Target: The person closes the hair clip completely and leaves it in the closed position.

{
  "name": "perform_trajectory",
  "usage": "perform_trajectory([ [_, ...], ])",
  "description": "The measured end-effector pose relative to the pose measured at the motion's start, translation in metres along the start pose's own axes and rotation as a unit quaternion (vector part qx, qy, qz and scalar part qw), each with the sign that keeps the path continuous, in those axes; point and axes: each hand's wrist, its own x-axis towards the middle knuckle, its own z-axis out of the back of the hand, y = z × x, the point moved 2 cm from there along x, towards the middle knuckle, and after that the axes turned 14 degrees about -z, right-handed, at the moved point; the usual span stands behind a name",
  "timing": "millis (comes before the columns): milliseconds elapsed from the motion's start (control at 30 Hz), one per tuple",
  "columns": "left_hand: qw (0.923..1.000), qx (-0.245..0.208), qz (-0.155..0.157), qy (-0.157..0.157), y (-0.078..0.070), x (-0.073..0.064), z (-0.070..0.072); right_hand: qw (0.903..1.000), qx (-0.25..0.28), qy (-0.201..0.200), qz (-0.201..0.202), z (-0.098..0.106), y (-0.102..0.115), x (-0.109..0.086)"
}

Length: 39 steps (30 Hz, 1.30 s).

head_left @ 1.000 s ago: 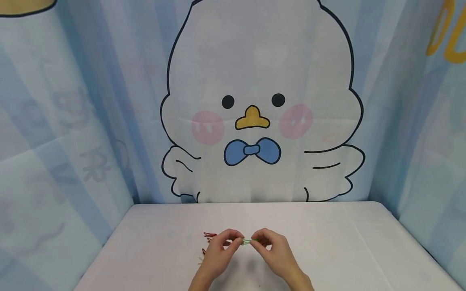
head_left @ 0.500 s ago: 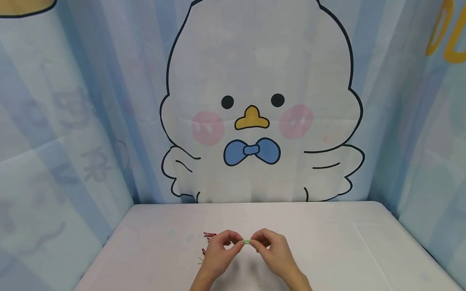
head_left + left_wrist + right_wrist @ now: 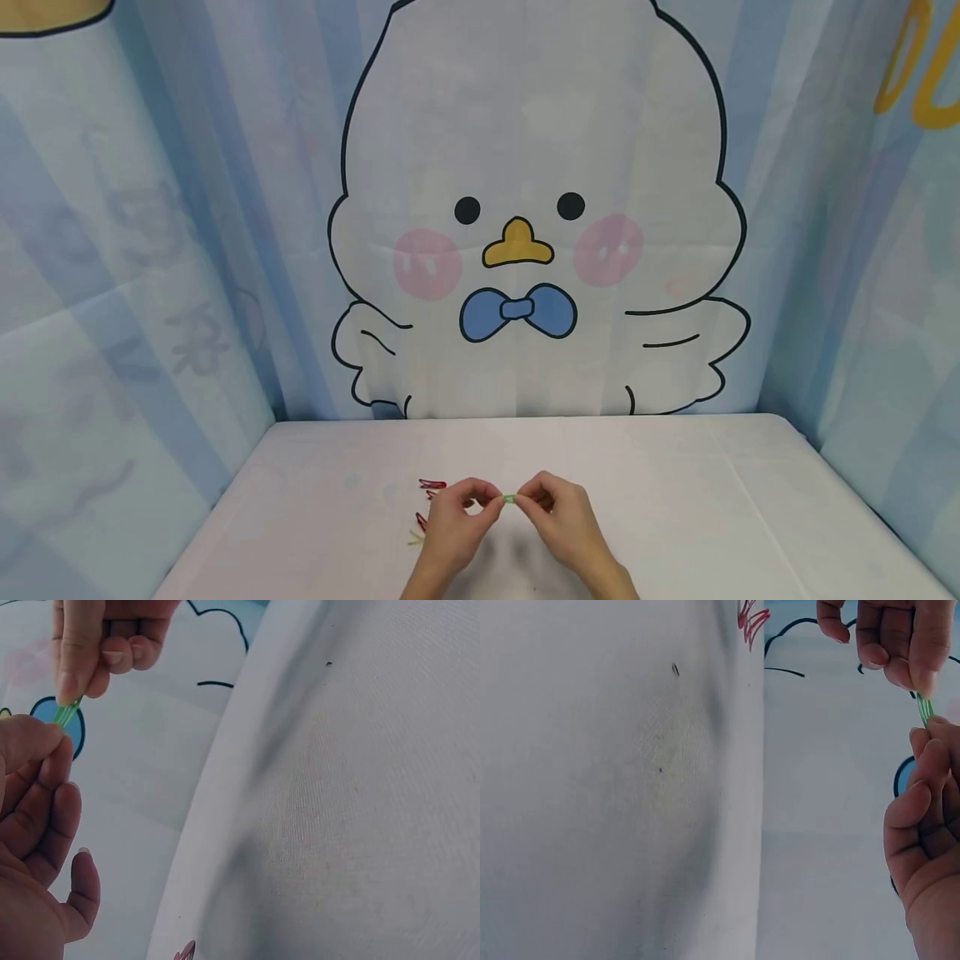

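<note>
Between both hands is a small green clip (image 3: 509,499) of thin parallel strands, which looks like a snap hair clip. My left hand (image 3: 453,521) pinches one end between thumb and forefinger. The other end is pinched by the fingertips of my right hand (image 3: 562,518). In the left wrist view the strands of the green clip (image 3: 67,712) run from one hand to the other; fingertips cover both ends. The clip is held up above the white tabletop.
Beside my left hand lie several thin red pieces (image 3: 432,483) and a pale yellowish piece (image 3: 415,539), partly hidden by that hand. The white table (image 3: 675,492) ends at a printed curtain (image 3: 675,250), with more curtain on both sides.
The green clip showed wider, spread strands one second ago and now looks narrower and shorter between the fingertips. My left hand has shifted slightly right; both hands keep their pinch.
</note>
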Motion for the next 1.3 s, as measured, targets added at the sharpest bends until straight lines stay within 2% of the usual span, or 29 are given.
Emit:
perform_trajectory([
  [133, 0.9999, -0.006, 0.014, -0.002, 0.002, 0.001, -0.001, 0.9999, -0.003, -0.011, 0.013, -0.001, -0.001, 0.001],
  [267, 0.9996, -0.012, 0.026, -0.007, 0.004, 0.002, -0.001, 0.9988, -0.013, -0.015, 0.044, -0.001, 0.000, 0.001],
  [500, 0.9976, -0.036, 0.054, -0.022, 0.002, 0.003, 0.000, 0.9942, -0.046, -0.011, 0.097, -0.001, 0.003, 0.001],
  [667, 0.9973, -0.039, 0.059, -0.019, 0.004, 0.004, 0.001, 0.9906, -0.073, -0.009, 0.116, 0.000, 0.004, 0.003],
  [833, 0.9986, -0.032, 0.043, -0.006, 0.003, 0.004, 0.003, 0.9888, -0.086, 0.007, 0.122, 0.003, 0.002, 0.007],
  [967, 0.9994, -0.029, 0.015, 0.010, 0.003, 0.003, 0.005, 0.9870, -0.091, 0.011, 0.132, 0.006, 0.000, 0.010],
  [1067, 0.9996, -0.014, -0.002, 0.024, 0.003, 0.003, 0.007, 0.9878, -0.103, 0.017, 0.116, 0.010, -0.002, 0.013],
  [1167, 0.9991, 0.009, -0.020, 0.037, 0.005, 0.003, 0.011, 0.9896, -0.116, 0.029, 0.079, 0.013, -0.002, 0.015],
  [1300, 0.9979, 0.023, -0.028, 0.053, 0.008, 0.004, 0.017, 0.9906, -0.119, 0.040, 0.054, 0.015, -0.003, 0.016],
])
